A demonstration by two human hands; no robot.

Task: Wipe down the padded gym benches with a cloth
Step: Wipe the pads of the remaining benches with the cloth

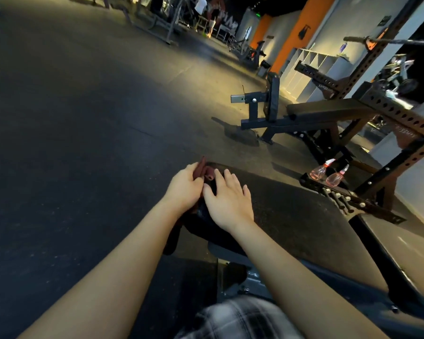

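plaid fabric (pixel 238 319) is showing at six o'clock, closest to the lens, with both bare forearms reaching up from it toward the middle of the view. the left hand (pixel 185 189) is curling its fingers and thumb round a dark red cloth (pixel 203 170), bunching it at the far left corner of the near bench pad (pixel 304 216). the right hand (pixel 228 200) is lying flat just beside it, fingers straight and spread, gripping nothing and pressing on the pad.

the step in hand is looking like gathering or refolding the cloth before a stroke. doing it well is likely calling for flattening the bundle into a broad face under one palm. the palm would then be drawing it in long overlapping passes from the eleven o'clock end toward five o'clock, taking in the side edges too.

the cloth is looking soft, thin and crumpled, with a rolled fold standing up between the two hands. a dark length appears to be hanging off the pad's edge below the left wrist, though the dim light is making that hard to confirm. two spray bottles (pixel 320 171) of pink liquid are sitting at three o'clock on a rack foot (pixel 348 199), and a second bench (pixel 328 110) is waiting at two o'clock.
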